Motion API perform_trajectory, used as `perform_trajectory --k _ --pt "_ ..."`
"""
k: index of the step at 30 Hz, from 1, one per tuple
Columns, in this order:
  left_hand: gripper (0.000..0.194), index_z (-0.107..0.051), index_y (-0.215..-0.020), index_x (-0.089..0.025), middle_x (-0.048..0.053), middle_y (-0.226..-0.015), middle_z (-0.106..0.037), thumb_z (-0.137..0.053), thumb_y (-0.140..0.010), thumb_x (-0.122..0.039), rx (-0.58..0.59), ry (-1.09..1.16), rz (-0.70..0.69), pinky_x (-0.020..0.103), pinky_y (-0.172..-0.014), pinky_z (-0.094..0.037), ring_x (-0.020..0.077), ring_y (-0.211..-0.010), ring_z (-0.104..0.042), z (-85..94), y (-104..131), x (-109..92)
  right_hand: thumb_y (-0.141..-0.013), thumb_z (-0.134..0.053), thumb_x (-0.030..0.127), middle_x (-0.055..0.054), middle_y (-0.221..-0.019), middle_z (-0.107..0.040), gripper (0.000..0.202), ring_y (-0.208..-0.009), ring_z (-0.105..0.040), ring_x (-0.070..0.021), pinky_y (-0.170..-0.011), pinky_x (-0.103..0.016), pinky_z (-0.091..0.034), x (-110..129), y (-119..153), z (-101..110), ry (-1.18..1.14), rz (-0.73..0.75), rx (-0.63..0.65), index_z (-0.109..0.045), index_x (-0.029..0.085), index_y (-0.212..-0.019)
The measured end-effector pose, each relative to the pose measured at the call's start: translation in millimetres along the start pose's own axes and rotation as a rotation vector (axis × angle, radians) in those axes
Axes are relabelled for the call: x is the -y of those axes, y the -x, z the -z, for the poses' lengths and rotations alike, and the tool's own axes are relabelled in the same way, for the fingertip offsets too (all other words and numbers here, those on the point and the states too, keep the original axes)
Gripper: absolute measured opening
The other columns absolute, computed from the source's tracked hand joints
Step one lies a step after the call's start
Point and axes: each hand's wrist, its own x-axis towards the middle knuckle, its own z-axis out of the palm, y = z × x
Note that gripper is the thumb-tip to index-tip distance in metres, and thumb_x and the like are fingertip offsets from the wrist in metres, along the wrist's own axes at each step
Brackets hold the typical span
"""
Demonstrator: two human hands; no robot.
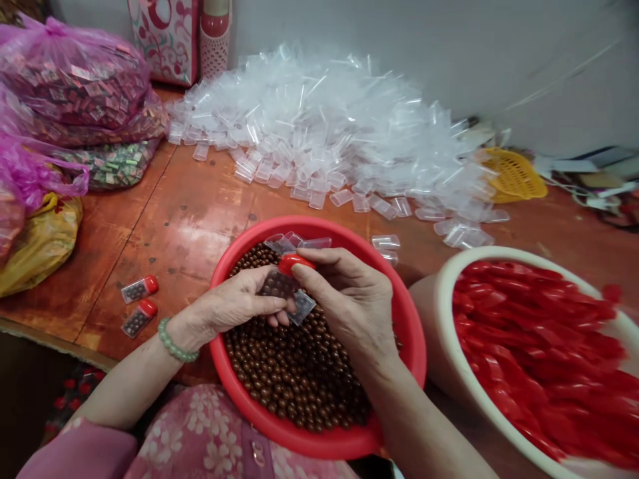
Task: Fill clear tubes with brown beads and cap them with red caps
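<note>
Orange tabletop [164, 246], kinda crowded. Over the red basin [413, 332], left hand [237, 305] grips a filled case [277, 284], right hand [359, 299] pinches its red cap [295, 263]. White tub [444, 313] crowds the basin's right; back-left of it, bagged packets [100, 96] are too blurry to read.

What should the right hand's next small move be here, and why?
Probably to press the red cap firmly onto the bead-filled clear case: the right hand pinches the cap at the case's end while the left hand holds the case, though whether it is fully seated can't be told. Two filled cases with red caps lie on the table.
</note>
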Motion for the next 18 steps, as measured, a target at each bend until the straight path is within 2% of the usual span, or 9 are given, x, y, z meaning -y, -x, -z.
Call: perform_trajectory --k 6,9,13,15,18 --pt "0.013 -0.053 -0.088 -0.014 -0.002 -0.068 -0.057 -0.059 -0.076 -0.013 -0.043 -0.116 0.015 0.021 -0.060 -0.045 0.0071 -0.059 -0.054 -3.7 -3.6 0.6 -0.076 -0.074 0.024 0.001 -0.080 -0.072 0.012 -0.071 -0.067 -0.0137 -0.067 -0.028 -0.056 -3.5 1.1 -2.2 -0.023 0.020 -0.011 -0.072 0.024 -0.088" --pt "0.009 -0.052 -0.085 -0.014 -0.001 -0.068 -0.058 -0.058 -0.079 -0.017 -0.038 -0.144 0.031 0.023 -0.061 -0.046 0.0077 -0.059 -0.055 -2.8 -4.6 0.9 -0.076 -0.074 0.025 0.001 -0.079 -0.072 0.011 -0.072 -0.067 -0.0136 -0.067 -0.028 -0.057 -7.3 -0.4 -3.1 -0.038 0.019 -0.005 -0.071 0.024 -0.086" --pt "0.013 -0.051 -0.085 -0.014 -0.001 -0.069 -0.058 -0.060 -0.080 -0.023 -0.040 -0.160 0.045 0.024 -0.061 -0.048 0.0084 -0.059 -0.056 -0.5 -4.5 3.0 -0.078 -0.073 0.025 0.001 -0.076 -0.070 0.009 -0.067 -0.066 -0.0131 -0.060 -0.026 -0.055 -14.2 -0.8 -1.5 -0.006 0.045 0.003 -0.070 0.023 -0.086" --pt "0.016 -0.051 -0.084 -0.015 -0.001 -0.071 -0.057 -0.060 -0.081 -0.027 -0.042 -0.143 0.045 0.024 -0.061 -0.048 0.0085 -0.060 -0.056 -0.3 -4.4 4.4 -0.080 -0.071 0.025 0.001 -0.076 -0.070 0.008 -0.067 -0.067 -0.0135 -0.060 -0.026 -0.055 -17.1 -0.8 1.9 0.069 0.098 0.014 -0.069 0.023 -0.088" --pt "0.022 -0.050 -0.084 -0.015 -0.001 -0.072 -0.056 -0.062 -0.081 -0.034 -0.033 -0.081 0.042 0.025 -0.062 -0.047 0.0100 -0.062 -0.058 -0.8 -3.9 5.3 -0.085 -0.065 0.024 -0.001 -0.085 -0.073 0.010 -0.074 -0.070 -0.0155 -0.068 -0.028 -0.057 -19.3 -2.3 9.4 0.281 0.265 0.111 -0.067 0.023 -0.095"
